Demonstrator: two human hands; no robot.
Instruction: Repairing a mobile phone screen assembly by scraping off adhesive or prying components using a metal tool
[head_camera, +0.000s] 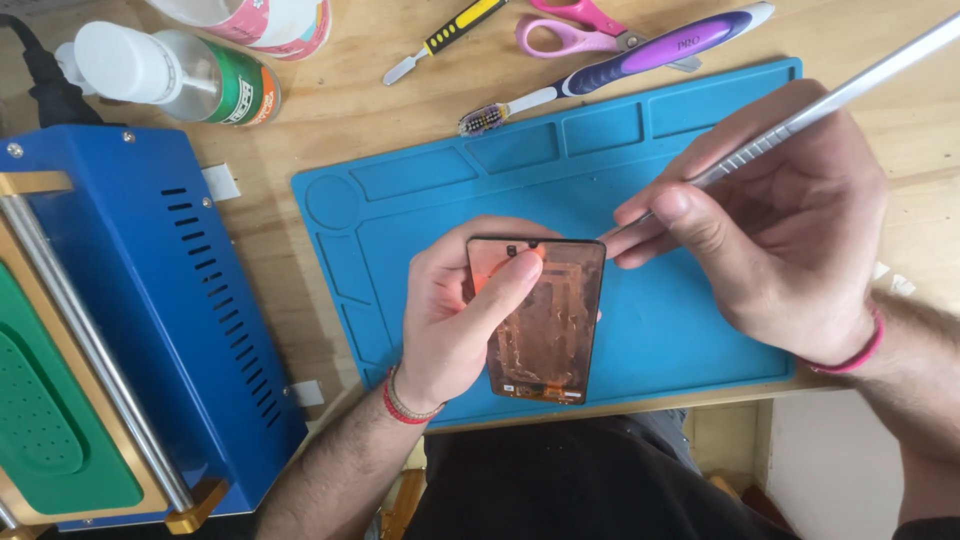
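A small electronics repair workshop: a blue mat (700, 330) with moulded trays lies on a plywood bench (330, 110). Left of the mat stands a blue machine (170, 300) with a green pad; behind the mat lie a pry tool (440, 38), scissors (570, 28), a toothbrush (620, 60) and a bottle (170, 75).

Work surface: light plywood bench (330, 110), grain visible, evenly lit, no hard shadows. A blue silicone work mat (690, 340) with moulded compartments lies on it. Bench front edge drops to a pale floor (830, 470) at lower right.
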